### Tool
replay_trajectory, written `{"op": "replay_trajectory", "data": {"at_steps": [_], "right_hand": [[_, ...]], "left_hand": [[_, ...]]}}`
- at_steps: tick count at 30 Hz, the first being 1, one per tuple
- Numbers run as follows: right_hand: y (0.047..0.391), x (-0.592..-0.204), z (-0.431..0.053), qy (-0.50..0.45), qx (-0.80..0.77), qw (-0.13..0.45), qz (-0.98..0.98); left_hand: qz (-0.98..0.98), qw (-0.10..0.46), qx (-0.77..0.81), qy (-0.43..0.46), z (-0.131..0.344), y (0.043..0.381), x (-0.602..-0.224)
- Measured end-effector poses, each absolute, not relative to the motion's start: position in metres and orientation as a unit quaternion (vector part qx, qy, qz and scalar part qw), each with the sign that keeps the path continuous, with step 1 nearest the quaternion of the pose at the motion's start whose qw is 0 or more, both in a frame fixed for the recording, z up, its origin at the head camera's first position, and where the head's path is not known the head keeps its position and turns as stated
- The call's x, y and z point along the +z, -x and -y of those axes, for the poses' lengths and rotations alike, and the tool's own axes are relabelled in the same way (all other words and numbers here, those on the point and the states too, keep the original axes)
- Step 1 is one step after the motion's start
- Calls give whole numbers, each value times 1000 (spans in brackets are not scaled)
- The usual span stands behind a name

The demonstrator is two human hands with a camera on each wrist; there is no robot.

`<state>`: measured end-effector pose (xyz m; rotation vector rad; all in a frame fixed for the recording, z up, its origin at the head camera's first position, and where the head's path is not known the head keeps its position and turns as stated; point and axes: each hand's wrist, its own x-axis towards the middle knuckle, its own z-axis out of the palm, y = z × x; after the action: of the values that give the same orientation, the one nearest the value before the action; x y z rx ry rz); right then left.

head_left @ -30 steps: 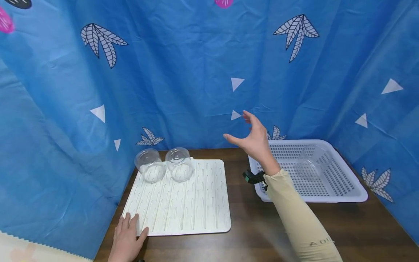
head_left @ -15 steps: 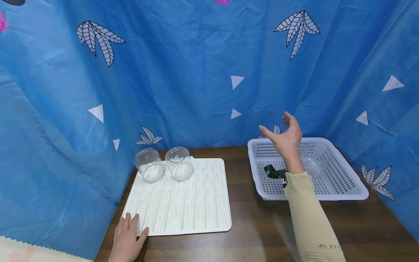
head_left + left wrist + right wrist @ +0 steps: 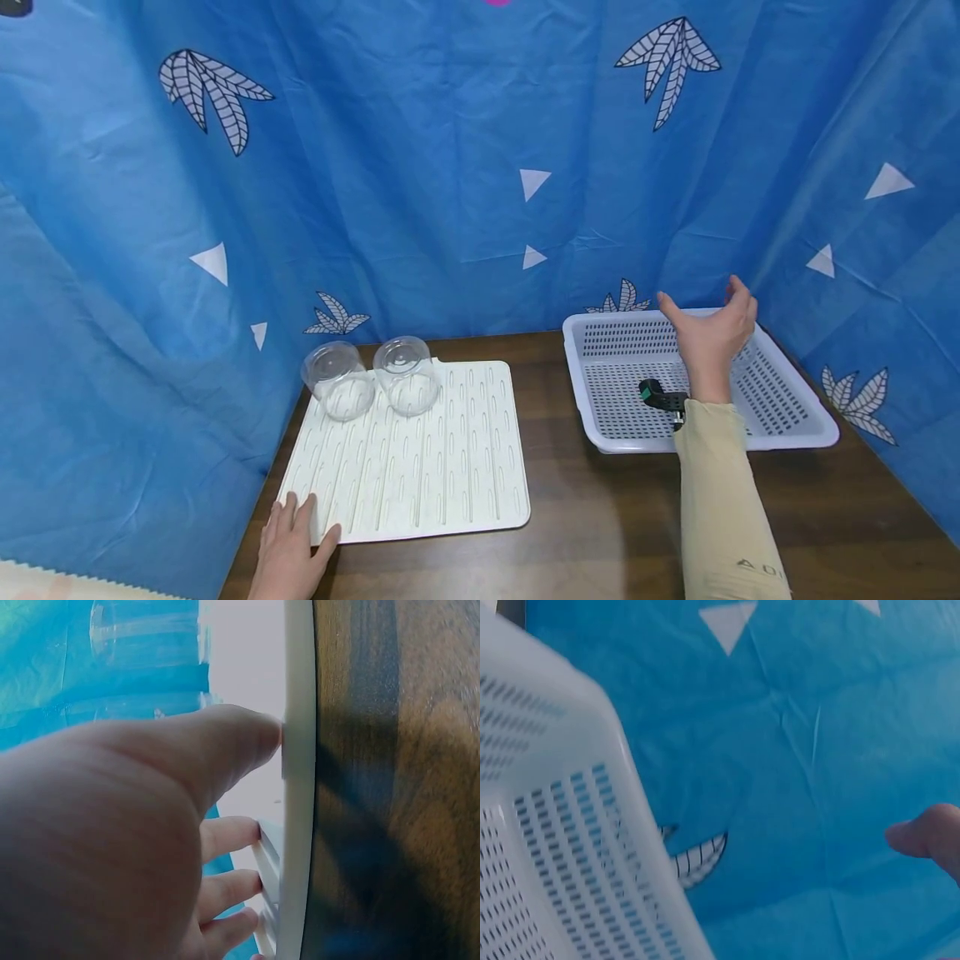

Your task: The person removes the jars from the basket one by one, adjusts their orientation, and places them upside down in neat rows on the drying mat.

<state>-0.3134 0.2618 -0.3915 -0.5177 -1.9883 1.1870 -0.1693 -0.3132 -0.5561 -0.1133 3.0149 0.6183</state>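
My right hand (image 3: 712,337) is over the white perforated basket (image 3: 630,450), thumb and fingers spread apart with nothing between them. In the right wrist view, one fingertip (image 3: 913,836) shows against the blue curtain, apart from the basket rim (image 3: 615,750). My left hand (image 3: 288,546) rests at the near left corner of a white ribbed drying mat (image 3: 420,475), fingers extended. Seen from the left wrist, the thumb (image 3: 240,739) lies along the mat's edge. Two clear plastic cups (image 3: 339,379) (image 3: 407,375) stand side by side at the mat's far left.
A dark wooden table (image 3: 555,500) lies under the mat and basket, with a strip of it between them. Blue patterned curtain (image 3: 450,208) encloses the back and both sides. A pale scalloped cloth (image 3: 60,581) shows at the lower left.
My right hand has moved right, from beside the basket's left side to over its right half. It now covers where a clear cup showed in the basket. The left hand stays put.
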Motion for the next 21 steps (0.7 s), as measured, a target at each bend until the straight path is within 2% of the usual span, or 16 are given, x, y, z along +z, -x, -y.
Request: {"op": "replay_trajectory", "data": {"at_steps": [4,10,21], "right_hand": [[309,-397,-275,250,457,378,765],[306,-409,-291,319,452,352,755],[308,-431,-306,369,444,288,764]], "left_hand": [[-978,34,202,36,314,171,-557],[-978,39,202,33,315,170,-558],[-978,40,203,34,316,170,-556]]}}
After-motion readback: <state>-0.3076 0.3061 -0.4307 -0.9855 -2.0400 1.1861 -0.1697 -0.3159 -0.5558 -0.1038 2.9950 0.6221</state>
